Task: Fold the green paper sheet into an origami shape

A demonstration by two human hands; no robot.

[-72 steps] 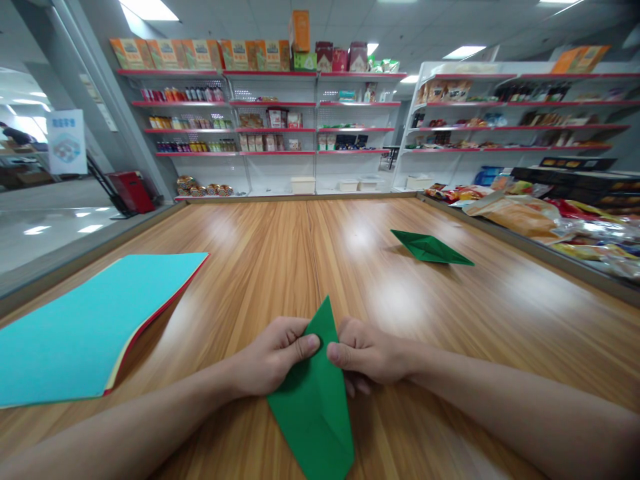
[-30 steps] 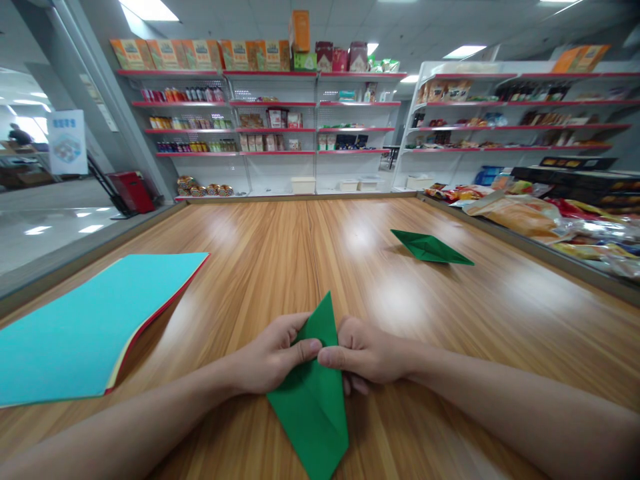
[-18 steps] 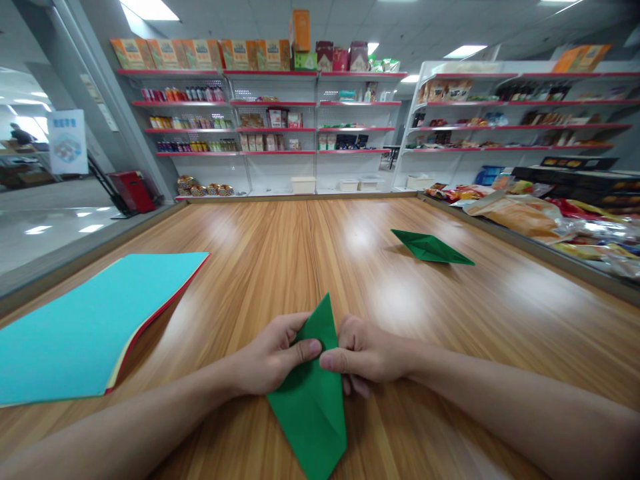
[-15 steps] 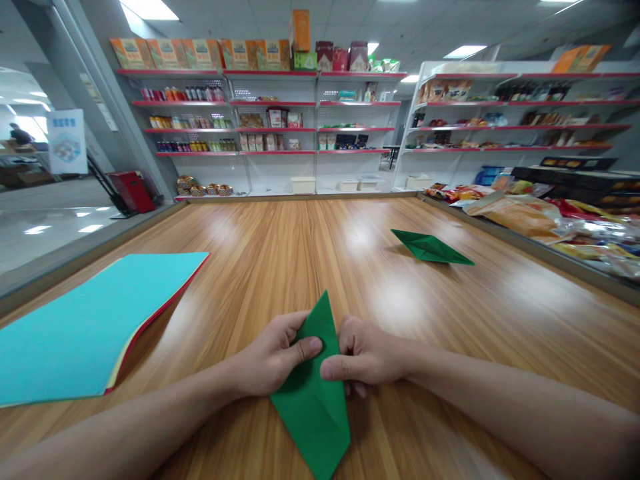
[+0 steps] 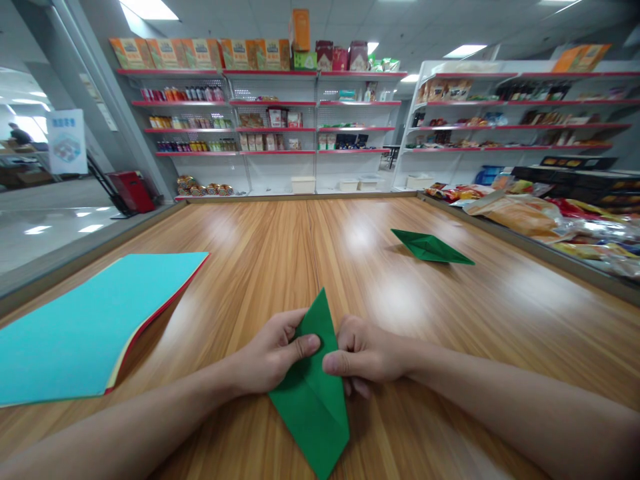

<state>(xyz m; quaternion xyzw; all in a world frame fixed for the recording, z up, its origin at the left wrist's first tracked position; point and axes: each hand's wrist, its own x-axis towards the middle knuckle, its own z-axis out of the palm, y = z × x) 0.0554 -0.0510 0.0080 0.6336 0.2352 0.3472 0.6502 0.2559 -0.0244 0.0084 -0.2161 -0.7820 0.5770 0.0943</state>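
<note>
Wood table [image 5: 250,247], shop shelves [image 5: 270,72] across the top of frame, snack bags [image 5: 520,217] at right edge. Green paper [image 5: 313,410] is bottom centre, point up, held just over the table by the look of it. Left hand [image 5: 270,353] grasps its left edge, thumb flat on top. Right hand [image 5: 375,350] pinches the right edge, thumb on top, other fingers curled.

For a clean crease, I'd anchor with the left thumb, line up the layers, then run the right thumb along the edge with even pressure. Too hard a pinch likely skews the narrow tip.

Can't see most fingertips under the paper, nor its back layers. Bottom tip sits right at the frame edge. Cyan-topped sheets [image 5: 90,327] cut off at left; count unclear. Folded piece [image 5: 431,247], right of centre: underside hidden. Far upper left, person [image 5: 20,135] too blurred to read.
</note>
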